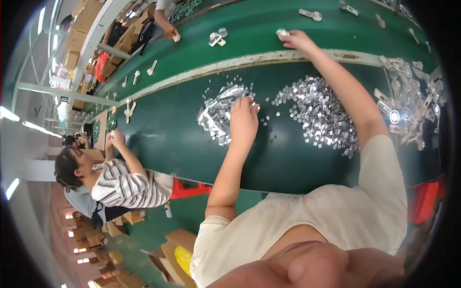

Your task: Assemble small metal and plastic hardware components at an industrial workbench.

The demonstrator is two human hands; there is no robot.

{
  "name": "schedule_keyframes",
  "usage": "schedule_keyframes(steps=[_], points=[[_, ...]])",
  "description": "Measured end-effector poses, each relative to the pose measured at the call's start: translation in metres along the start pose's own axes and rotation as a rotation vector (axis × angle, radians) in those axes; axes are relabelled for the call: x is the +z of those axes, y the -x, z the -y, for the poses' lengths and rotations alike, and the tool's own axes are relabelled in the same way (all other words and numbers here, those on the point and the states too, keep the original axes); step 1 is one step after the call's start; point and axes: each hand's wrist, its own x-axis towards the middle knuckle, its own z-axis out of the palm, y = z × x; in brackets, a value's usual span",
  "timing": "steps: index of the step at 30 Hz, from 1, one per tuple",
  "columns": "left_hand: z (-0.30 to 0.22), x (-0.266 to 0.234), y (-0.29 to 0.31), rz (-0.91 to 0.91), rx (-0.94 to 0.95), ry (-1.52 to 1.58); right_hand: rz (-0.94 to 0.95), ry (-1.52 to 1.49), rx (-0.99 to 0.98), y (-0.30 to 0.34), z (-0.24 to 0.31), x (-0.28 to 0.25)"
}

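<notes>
Silver, shiny flat pieces (216,115) lie heaped toward the far edge of the dark green worktable (173,127); your left hand (244,120) is at their right side, fingers curled, though whether they grip anything I cannot tell. Beyond that edge, over the green conveyor belt (249,29), your right hand (300,42) pinches a small whitish piece (283,32). A loosened pinch could drop it; your right forearm could scatter the small silver squares (319,110) beside it. Clear, round-ended plastic parts (408,96) crowd the right end; a chipped pale rail (259,58) separates table from belt.
</notes>
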Motion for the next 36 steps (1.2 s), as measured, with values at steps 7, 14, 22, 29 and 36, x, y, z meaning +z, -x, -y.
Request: schedule_keyframes(steps=[7, 14, 22, 29, 36], points=[[0.020, 0.001, 0.033, 0.044, -0.151, -0.149, 0.388, 0.920, -0.235, 0.123, 0.042, 0.005], [0.004, -0.007, 0.013, 0.119, -0.303, 0.081, 0.146, 1.059, -0.478, 0.205, -0.004, -0.022], [-0.051, -0.014, 0.027, 0.103, -0.431, 1.011, 0.082, 0.745, -0.339, 0.216, 0.015, -0.024], [-0.081, -0.018, 0.028, 0.049, -0.461, 1.351, 0.295, -0.034, -0.046, 0.246, 0.062, -0.017], [-0.096, -0.017, 0.011, 0.211, -0.545, 1.584, 0.321, -0.240, -0.042, 0.260, 0.087, -0.005]])
